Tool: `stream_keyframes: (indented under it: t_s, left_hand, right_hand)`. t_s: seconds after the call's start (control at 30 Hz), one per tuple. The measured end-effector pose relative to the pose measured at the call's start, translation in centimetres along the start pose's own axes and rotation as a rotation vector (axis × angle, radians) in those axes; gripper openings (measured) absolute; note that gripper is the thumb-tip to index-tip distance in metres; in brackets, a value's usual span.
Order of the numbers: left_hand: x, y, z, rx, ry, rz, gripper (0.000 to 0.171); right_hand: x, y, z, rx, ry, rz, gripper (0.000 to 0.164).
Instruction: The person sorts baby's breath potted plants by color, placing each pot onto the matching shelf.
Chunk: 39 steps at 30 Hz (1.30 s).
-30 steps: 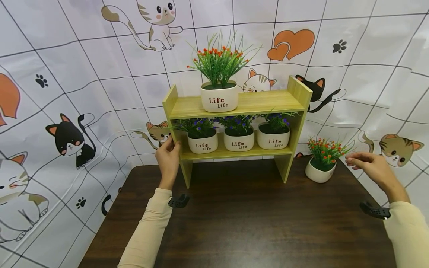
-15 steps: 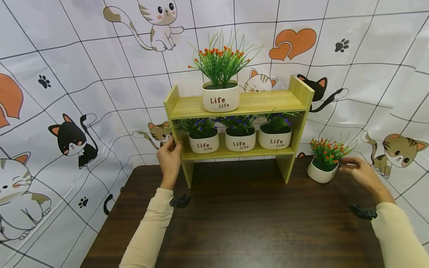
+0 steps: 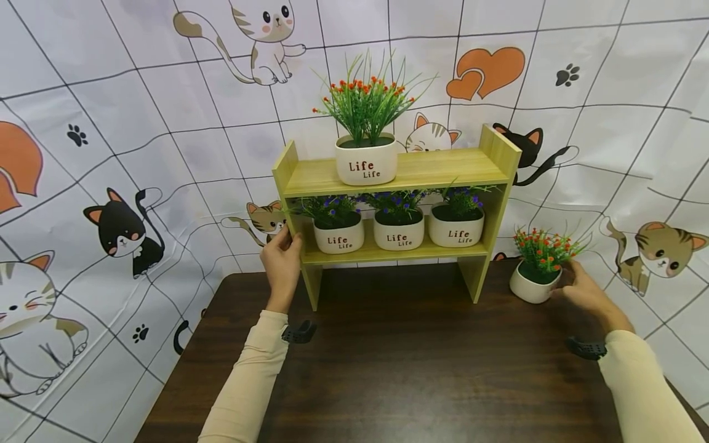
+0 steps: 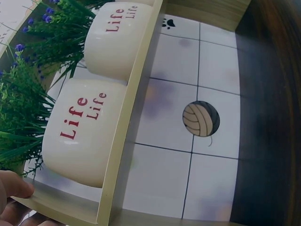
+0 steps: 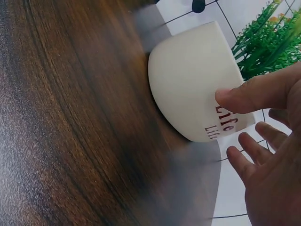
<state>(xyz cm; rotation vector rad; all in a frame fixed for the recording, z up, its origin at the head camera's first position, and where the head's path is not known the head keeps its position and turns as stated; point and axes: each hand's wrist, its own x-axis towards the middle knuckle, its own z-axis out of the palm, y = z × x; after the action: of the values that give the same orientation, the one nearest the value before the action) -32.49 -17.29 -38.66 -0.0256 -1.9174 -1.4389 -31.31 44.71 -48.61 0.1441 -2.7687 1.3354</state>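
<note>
At the left end of a two-tier wooden shelf [image 3: 448, 166], my left hand [image 3: 281, 267] pinches the side panel, its thumb [image 4: 16, 184] on the inner face. To the right of the shelf, a white flowerpot [image 3: 530, 289] with orange-red flowers stands on the table. My right hand [image 3: 587, 294] is at that pot's right side. In the right wrist view, the thumb [image 5: 235, 99] overlaps the front of the pot by its red "Life" lettering, while the other fingers are spread beyond its side.
Three white pots with purple flowers, including the middle one [image 3: 399, 234], line the lower tier. Another pot [image 3: 367, 163] with orange flowers stands on top. The dark wooden table [image 3: 421, 363] meets a wall [image 3: 183, 154] covered in cat-print paper.
My right hand has moved left, from beside the flowerpot on the table up to its side. The left hand keeps its place on the shelf's side panel.
</note>
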Motion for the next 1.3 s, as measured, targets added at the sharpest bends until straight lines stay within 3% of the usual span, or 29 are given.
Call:
stream_keyframes:
  t_s: [0.2,0.5,0.77,0.9,1.03,1.17,1.3]
  left_hand:
    - [0.0,0.0,0.0,-0.009,-0.01,-0.013,0.037]
    - [0.0,0.0,0.0,-0.003,0.002,0.001,0.036]
    - [0.0,0.0,-0.1,-0.012,-0.004,0.007,0.036]
    - [0.0,0.0,-0.1,-0.002,-0.004,0.004,0.036]
    - [0.0,0.0,-0.1,0.017,0.0,0.004,0.036]
    - [0.0,0.0,-0.1,0.018,-0.002,0.003,0.037]
    - [0.0,0.1,0.0,-0.002,-0.006,0.002,0.037]
  right_hand:
    - [0.3,0.3,0.4,-0.035,-0.001,-0.007,0.098]
    - [0.0,0.6,0.8,-0.184,0.135,-0.054,0.081]
    - [-0.6,0.9,1.3,-0.207,0.158,-0.068,0.081]
    - [-0.7,0.8,1.9,-0.072,0.157,-0.048,0.09]
    - [-1.1,0.8,2.1,0.079,0.058,0.058,0.117]
    - [-1.4,1.1,2.3,0.101,0.028,0.124,0.129]
    - [-1.4,1.5,2.7,0.135,0.038,0.083,0.131]
